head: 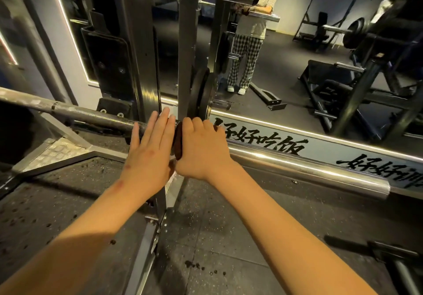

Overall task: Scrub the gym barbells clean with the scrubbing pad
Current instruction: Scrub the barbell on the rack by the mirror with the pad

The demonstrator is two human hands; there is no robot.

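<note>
A mirror (pixel 297 70) fills the far wall, with a strip of black brush lettering (pixel 270 144) along its base; a standing person is reflected in it. The rubber floor (pixel 217 226) is speckled with dark crumbs. A rack post (pixel 186 54) stands upright just behind the hands, with a black plate (pixel 201 93) stored beside it.

The barbell (pixel 75 112) runs across from the left, its dull shaft passing under the hands to a shiny sleeve (pixel 309 167) on the right.

The left hand (pixel 148 155) lies flat on the shaft, fingers straight and together, gripping nothing. The right hand (pixel 201 148) touches it, fingers curled over the bar and round the pad (pixel 178 141). The pad is dark and shows only as an edge between the two hands, where shaft meets sleeve; the fingers hide the rest.
</note>
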